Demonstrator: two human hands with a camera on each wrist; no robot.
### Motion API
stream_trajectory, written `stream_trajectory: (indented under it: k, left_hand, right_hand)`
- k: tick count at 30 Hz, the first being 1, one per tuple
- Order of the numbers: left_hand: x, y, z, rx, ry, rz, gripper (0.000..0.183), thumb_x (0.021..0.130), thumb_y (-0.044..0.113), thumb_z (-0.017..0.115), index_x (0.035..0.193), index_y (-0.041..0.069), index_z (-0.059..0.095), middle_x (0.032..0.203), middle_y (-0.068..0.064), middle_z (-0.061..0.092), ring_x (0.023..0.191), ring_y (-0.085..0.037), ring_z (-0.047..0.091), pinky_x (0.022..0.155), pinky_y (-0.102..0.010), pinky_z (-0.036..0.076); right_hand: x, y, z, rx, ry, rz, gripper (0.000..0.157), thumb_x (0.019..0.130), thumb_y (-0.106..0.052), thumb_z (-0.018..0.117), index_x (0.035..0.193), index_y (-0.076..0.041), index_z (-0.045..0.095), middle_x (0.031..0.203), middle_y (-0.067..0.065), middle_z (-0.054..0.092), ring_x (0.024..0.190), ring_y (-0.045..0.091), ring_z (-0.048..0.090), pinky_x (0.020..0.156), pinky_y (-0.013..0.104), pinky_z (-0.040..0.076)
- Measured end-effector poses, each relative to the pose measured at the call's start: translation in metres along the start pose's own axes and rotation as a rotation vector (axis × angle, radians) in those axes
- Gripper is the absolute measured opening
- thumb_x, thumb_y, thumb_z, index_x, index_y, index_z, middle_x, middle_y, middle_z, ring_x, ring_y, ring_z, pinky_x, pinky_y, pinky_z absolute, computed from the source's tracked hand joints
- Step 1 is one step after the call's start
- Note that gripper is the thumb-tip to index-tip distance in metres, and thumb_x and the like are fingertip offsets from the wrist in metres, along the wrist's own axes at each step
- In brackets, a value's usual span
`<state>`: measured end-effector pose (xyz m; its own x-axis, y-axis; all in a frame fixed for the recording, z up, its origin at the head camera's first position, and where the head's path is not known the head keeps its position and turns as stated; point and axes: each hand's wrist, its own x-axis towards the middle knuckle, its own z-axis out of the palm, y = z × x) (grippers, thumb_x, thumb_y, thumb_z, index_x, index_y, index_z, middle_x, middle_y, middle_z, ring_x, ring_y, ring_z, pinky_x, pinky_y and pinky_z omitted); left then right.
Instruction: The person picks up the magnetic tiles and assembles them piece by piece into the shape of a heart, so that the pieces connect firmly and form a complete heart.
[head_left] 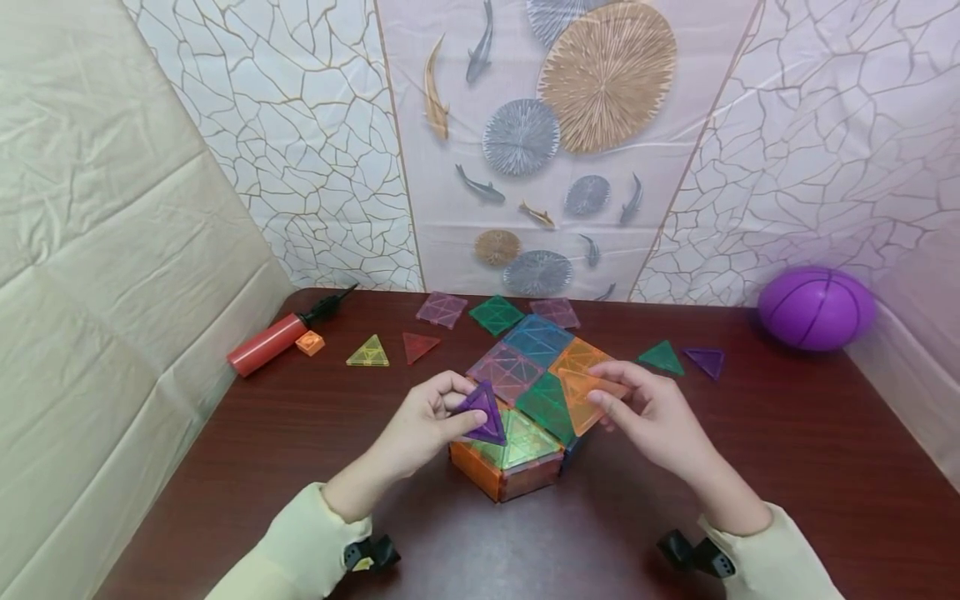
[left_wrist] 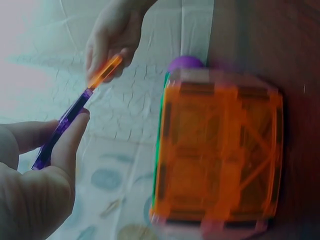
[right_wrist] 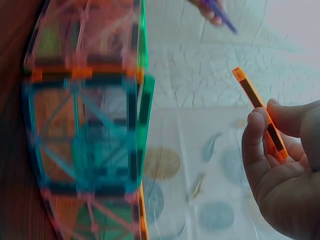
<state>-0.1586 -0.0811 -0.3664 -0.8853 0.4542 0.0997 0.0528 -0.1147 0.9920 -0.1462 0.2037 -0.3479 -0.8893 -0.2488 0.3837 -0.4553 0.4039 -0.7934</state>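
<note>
Between thumb and fingers, my left hand [head_left: 429, 414] pinches a purple triangle magnetic tile [head_left: 486, 417], seen edge-on in the left wrist view. My right hand [head_left: 651, 410] pinches an orange triangle magnetic tile [head_left: 581, 398] the same way. Both tiles are held above a low structure of magnetic tiles, with upright orange [left_wrist: 220, 155] and blue [right_wrist: 82, 135] square walls. Its top carries light green triangles [head_left: 528, 440] at the near end. Farther back on top lie green [head_left: 546, 406], pink [head_left: 506, 372], blue [head_left: 537, 337] and orange squares, the orange one partly covered by the right hand.
Behind the structure lie pink [head_left: 441, 309] and green [head_left: 496, 315] square tiles. Yellow [head_left: 368, 352] and red [head_left: 420, 346] triangles sit left, green [head_left: 662, 357] and purple [head_left: 705, 362] ones right. A red pump [head_left: 266, 343], small orange piece [head_left: 310, 342] and purple ball [head_left: 816, 308] stand toward the sides.
</note>
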Motion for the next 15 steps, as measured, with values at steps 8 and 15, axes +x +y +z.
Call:
stream_trajectory:
  k: [8, 15]
  left_hand:
    - [0.001, -0.005, 0.02, -0.018, -0.001, 0.011, 0.021, 0.088, -0.009, 0.06, 0.104, -0.013, 0.046, 0.105, -0.036, 0.063, 0.079, -0.011, 0.069, 0.074, -0.037, 0.057]
    - [0.001, -0.008, 0.028, -0.032, -0.024, 0.029, 0.022, 0.089, -0.008, 0.061, 0.103, -0.015, 0.046, 0.102, -0.037, 0.063, 0.079, -0.009, 0.069, 0.074, -0.042, 0.056]
  right_hand:
    - [-0.005, -0.014, 0.018, 0.064, -0.074, -0.034, 0.023, 0.089, 0.001, 0.065, 0.111, 0.002, 0.063, 0.077, 0.006, 0.065, 0.056, 0.012, 0.059, 0.053, 0.029, 0.053]
    - [-0.006, -0.02, 0.027, 0.058, -0.076, -0.043, 0.022, 0.089, -0.001, 0.066, 0.11, 0.001, 0.064, 0.081, 0.007, 0.066, 0.056, 0.01, 0.058, 0.052, 0.028, 0.052]
